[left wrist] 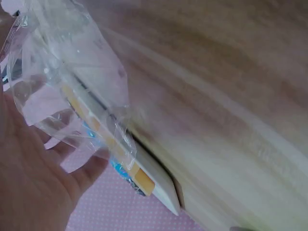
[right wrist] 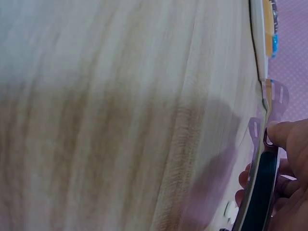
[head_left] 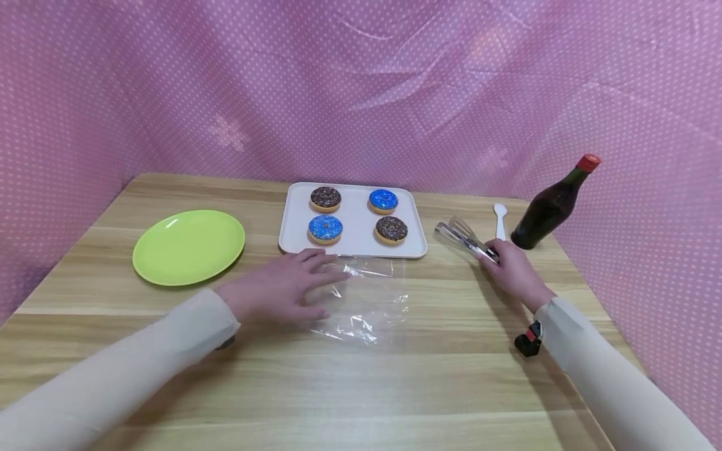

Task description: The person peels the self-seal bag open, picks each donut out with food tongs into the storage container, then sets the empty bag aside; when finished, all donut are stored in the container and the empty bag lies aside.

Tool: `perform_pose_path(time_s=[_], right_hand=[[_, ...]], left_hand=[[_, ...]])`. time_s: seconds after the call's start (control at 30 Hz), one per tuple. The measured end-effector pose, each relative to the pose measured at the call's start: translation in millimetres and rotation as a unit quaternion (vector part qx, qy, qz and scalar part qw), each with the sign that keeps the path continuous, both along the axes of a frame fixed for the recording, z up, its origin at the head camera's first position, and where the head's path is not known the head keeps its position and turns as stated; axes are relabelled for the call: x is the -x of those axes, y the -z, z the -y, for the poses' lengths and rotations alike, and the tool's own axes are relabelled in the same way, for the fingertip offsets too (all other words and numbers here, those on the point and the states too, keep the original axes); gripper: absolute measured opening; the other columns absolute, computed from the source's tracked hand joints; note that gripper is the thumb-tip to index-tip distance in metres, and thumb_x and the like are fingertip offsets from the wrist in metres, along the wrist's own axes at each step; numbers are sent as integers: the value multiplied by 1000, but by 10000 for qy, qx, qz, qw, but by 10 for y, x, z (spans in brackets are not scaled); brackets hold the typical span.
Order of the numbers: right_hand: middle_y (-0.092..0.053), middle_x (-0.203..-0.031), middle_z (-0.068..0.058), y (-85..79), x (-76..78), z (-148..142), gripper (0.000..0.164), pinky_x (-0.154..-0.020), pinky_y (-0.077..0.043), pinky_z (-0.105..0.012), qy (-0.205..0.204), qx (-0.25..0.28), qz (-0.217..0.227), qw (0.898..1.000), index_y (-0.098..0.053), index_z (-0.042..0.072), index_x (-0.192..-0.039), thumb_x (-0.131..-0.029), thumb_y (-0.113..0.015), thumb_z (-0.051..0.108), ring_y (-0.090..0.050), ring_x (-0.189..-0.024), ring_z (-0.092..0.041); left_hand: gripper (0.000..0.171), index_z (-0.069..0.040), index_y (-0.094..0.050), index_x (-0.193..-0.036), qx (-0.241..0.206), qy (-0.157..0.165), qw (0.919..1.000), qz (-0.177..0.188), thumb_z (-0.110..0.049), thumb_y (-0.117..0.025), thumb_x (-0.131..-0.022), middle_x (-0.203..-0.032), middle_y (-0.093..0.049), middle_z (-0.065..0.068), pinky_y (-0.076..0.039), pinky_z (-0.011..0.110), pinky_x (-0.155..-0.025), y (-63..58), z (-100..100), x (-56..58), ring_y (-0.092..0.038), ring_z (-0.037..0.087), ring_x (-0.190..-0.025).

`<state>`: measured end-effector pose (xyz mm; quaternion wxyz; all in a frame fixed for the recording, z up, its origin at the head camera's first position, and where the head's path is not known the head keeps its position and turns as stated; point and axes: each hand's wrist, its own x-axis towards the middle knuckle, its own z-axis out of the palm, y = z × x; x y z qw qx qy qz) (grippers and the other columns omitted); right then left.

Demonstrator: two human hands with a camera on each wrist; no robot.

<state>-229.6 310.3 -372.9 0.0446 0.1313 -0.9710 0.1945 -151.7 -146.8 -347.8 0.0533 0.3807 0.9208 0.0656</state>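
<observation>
My left hand point(head_left: 287, 285) is spread, fingers straight, at the left side of a clear plastic bag point(head_left: 366, 307) on the wooden table. Seen from the left wrist, the bag point(left wrist: 91, 67) stands up loosely beside the fingers; whether they touch it I cannot tell. Over on the right, my right hand point(head_left: 516, 272) grips a pair of tongs point(head_left: 464, 239) with clear ends pointing toward the tray. The right wrist view has thumb and fingers around the tongs' dark handle point(right wrist: 260, 192). Behind the bag lies a white tray point(head_left: 355, 235) with chocolate doughnuts point(head_left: 392, 230) and blue doughnuts point(head_left: 325, 229).
A green plate point(head_left: 192, 247) lies on the left of the table point(head_left: 361, 401). Beyond the right hand are a white spoon point(head_left: 500, 219) and a dark bottle point(head_left: 547, 213) with a red cap. Pink dotted cloth point(head_left: 361, 94) hangs around the back and sides.
</observation>
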Motion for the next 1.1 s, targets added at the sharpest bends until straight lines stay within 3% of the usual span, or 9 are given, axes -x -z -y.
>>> perform_pose_path(time_s=[0.4, 0.7, 1.1], right_hand=[[-62, -91, -14, -19, -12, 16, 29, -71, -41, -34, 86, -206, 220, 9995, -60, -2, -110, -98, -57, 25, -54, -80, -24], [-61, -94, -14, -9, -1, 12, 34, -71, -41, -34, 130, -260, 350, 9990, -58, 0, -114, -98, -56, 29, -53, -81, -24], [-62, -94, -15, -49, -9, 14, 34, -71, -42, -35, 58, -343, 401, 9986, -57, -2, -115, -97, -57, 27, -54, -81, -25]], left_hand=[[80, -40, -26, -151, 393, -227, 9974, 558, -72, -53, -83, -163, -18, 4, -23, 55, -118, 13, 17, -57, -15, 33, -151], [80, -36, -27, -152, 573, -102, 9967, 557, -73, -49, -85, -163, -15, 10, -19, 56, -120, 9, 7, -68, -12, 37, -151], [81, -43, -20, -152, 688, -246, 9946, 731, -77, -46, -83, -165, -9, 4, -18, 59, -118, 43, -14, -71, -10, 36, -152]])
